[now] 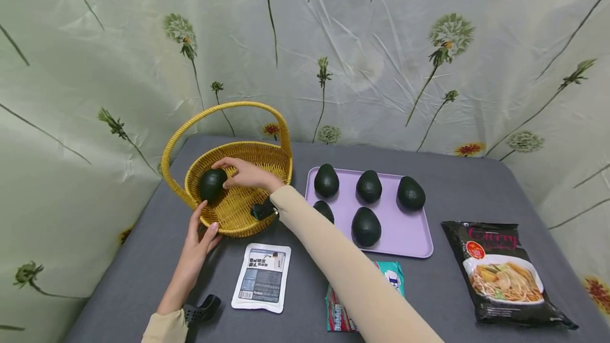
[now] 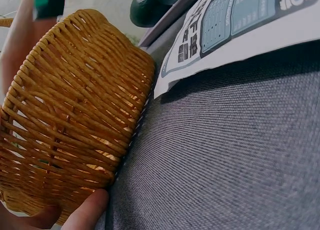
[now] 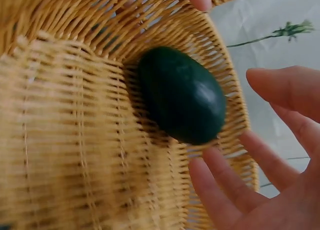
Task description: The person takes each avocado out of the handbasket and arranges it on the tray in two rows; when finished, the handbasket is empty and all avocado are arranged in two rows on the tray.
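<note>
A dark green avocado (image 1: 212, 185) lies in the left end of a yellow wicker basket (image 1: 238, 225) with a tall handle. My right hand (image 1: 250, 174) reaches into the basket beside it; in the right wrist view the fingers (image 3: 225, 190) are spread, with the thumb apart from the avocado (image 3: 182, 95). At the basket's front left, my left hand (image 1: 197, 245) holds the rim, one fingertip over the edge and the thumb against the outer wall. The left wrist view shows fingertips (image 2: 90, 210) low on the woven side (image 2: 75, 105).
Several more avocados (image 1: 366, 226) stand on a lilac tray (image 1: 410, 240) right of the basket. A white pouch (image 1: 261, 277) lies in front of the basket. My right sleeve (image 1: 352, 263) partly covers a teal and red packet (image 1: 393, 274). A black curry noodle packet (image 1: 505, 274) lies far right.
</note>
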The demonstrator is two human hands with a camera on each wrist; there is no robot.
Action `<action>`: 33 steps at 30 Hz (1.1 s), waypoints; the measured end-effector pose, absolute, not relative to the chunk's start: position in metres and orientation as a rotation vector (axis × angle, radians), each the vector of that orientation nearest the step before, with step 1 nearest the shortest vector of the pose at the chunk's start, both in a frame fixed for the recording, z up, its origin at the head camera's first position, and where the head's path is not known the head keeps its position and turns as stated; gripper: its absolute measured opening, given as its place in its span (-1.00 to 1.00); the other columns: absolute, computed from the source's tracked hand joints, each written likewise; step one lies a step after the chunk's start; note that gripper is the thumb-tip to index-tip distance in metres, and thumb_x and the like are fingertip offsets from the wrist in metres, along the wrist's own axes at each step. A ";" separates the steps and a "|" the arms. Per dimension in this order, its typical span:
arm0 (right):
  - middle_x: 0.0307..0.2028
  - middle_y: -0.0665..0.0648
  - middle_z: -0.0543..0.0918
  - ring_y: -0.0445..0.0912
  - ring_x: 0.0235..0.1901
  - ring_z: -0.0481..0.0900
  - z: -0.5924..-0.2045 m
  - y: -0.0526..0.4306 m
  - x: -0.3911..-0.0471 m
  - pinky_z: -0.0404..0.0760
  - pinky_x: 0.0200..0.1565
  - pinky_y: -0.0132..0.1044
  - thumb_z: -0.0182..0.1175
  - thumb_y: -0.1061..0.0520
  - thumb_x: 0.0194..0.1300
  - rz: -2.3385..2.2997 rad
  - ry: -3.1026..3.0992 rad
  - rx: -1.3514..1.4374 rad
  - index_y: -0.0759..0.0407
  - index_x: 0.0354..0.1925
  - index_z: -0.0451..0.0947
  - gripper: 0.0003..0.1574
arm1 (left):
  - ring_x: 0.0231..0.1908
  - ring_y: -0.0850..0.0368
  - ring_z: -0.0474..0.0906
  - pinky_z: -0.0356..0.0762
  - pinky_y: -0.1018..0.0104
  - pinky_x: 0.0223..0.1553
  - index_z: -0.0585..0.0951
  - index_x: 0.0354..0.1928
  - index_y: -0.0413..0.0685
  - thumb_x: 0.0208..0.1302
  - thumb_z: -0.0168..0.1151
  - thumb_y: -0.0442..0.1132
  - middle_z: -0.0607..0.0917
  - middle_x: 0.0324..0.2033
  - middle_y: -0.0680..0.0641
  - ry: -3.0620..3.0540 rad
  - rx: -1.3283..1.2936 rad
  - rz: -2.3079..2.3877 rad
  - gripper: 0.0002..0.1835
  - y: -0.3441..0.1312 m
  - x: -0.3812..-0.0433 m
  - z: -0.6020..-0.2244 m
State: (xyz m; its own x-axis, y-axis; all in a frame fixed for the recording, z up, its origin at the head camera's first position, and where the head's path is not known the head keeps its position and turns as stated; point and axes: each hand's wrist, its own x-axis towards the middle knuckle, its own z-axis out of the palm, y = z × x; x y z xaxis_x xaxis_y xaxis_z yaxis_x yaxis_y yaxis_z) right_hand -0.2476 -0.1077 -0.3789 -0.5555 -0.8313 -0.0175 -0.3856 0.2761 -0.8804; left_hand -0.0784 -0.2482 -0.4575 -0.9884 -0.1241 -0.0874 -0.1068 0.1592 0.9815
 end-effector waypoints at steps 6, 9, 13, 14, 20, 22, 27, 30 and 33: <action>0.32 0.19 0.30 -0.01 0.15 0.38 -0.387 -0.130 -0.246 0.44 -0.02 -0.38 0.13 0.40 0.28 -1.120 2.111 -1.070 0.20 0.37 0.24 -0.28 | 0.36 -0.20 -0.06 0.30 -0.08 0.17 -0.18 0.52 0.19 0.52 -0.10 -0.15 -0.23 0.44 -0.22 -2.369 0.202 -2.022 -0.31 -0.248 -0.079 -0.459; 0.32 0.19 0.25 -0.01 0.15 0.35 -0.388 -0.135 -0.244 0.44 -0.05 -0.36 0.14 0.39 0.27 -1.073 2.152 -1.027 0.12 0.39 0.25 -0.25 | 0.37 -0.21 -0.08 0.29 -0.13 0.17 -0.17 0.51 0.17 0.52 -0.10 -0.16 -0.23 0.44 -0.22 -2.359 0.189 -2.029 -0.31 -0.248 -0.080 -0.460; 0.19 0.19 0.19 -0.03 0.04 0.25 -0.387 -0.138 -0.241 0.40 -0.18 -0.33 0.16 0.37 0.27 -1.057 2.209 -0.917 0.04 0.36 0.32 -0.28 | 0.38 -0.20 -0.10 0.28 -0.15 0.17 -0.17 0.51 0.17 0.52 -0.08 -0.15 -0.25 0.45 -0.20 -2.358 0.198 -2.020 -0.31 -0.248 -0.081 -0.461; 0.14 0.18 0.18 -0.04 0.01 0.23 -0.388 -0.138 -0.240 0.38 -0.21 -0.33 0.17 0.36 0.27 -1.053 2.221 -0.886 0.01 0.34 0.35 -0.29 | 0.38 -0.20 -0.10 0.28 -0.15 0.17 -0.17 0.51 0.17 0.52 -0.08 -0.15 -0.25 0.45 -0.20 -2.356 0.201 -2.019 -0.31 -0.248 -0.081 -0.462; 0.24 0.19 0.20 -0.02 0.16 0.24 -0.390 -0.138 -0.239 0.42 -0.04 -0.29 0.24 0.33 0.24 -1.040 2.256 -0.883 0.07 0.20 0.45 -0.43 | 0.37 -0.20 -0.07 0.28 -0.15 0.16 -0.16 0.51 0.17 0.52 -0.09 -0.16 -0.23 0.45 -0.20 -2.346 0.202 -2.013 -0.32 -0.250 -0.079 -0.462; 0.24 0.19 0.26 -0.02 0.16 0.29 -0.392 -0.137 -0.239 0.43 0.00 -0.28 0.27 0.31 0.23 -1.038 2.263 -0.903 0.09 0.14 0.44 -0.49 | 0.37 -0.19 -0.07 0.28 -0.14 0.17 -0.16 0.52 0.17 0.52 -0.09 -0.16 -0.22 0.45 -0.19 -2.347 0.195 -2.012 -0.31 -0.250 -0.079 -0.462; 0.10 0.18 0.27 -0.05 -0.04 0.34 -0.392 -0.129 -0.242 0.43 -0.11 -0.30 0.35 0.19 0.19 -0.944 2.284 -0.921 0.03 0.15 0.42 -0.43 | 0.36 -0.18 -0.03 0.31 -0.09 0.17 -0.17 0.51 0.19 0.52 -0.09 -0.17 -0.20 0.45 -0.19 -2.342 0.189 -2.016 -0.31 -0.249 -0.078 -0.463; 0.11 0.20 0.23 -0.05 -0.05 0.29 -0.388 -0.118 -0.246 0.43 -0.14 -0.29 0.36 0.12 0.18 -0.899 2.280 -0.925 -0.02 0.22 0.41 -0.36 | 0.34 -0.17 0.01 0.35 0.00 0.17 -0.17 0.51 0.22 0.52 -0.09 -0.17 -0.18 0.45 -0.18 -2.340 0.189 -2.016 -0.31 -0.249 -0.078 -0.463; 0.13 0.22 0.24 -0.02 -0.04 0.33 -0.382 -0.101 -0.253 0.51 -0.11 -0.20 0.33 0.09 0.20 -0.951 2.230 -0.933 0.02 0.23 0.35 -0.35 | 0.33 -0.16 0.04 0.38 0.06 0.16 -0.17 0.51 0.24 0.52 -0.09 -0.16 -0.16 0.45 -0.18 -2.346 0.196 -2.012 -0.31 -0.250 -0.077 -0.462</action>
State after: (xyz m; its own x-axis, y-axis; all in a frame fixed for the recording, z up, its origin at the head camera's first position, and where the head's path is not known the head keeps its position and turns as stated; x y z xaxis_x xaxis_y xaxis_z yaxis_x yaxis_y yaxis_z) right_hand -0.2533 -0.1006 -0.3820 -0.6163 -0.7616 -0.2003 -0.3824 0.5119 -0.7693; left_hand -0.0768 -0.2500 -0.4621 -0.9910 -0.1250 -0.0483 -0.0668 0.1483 0.9867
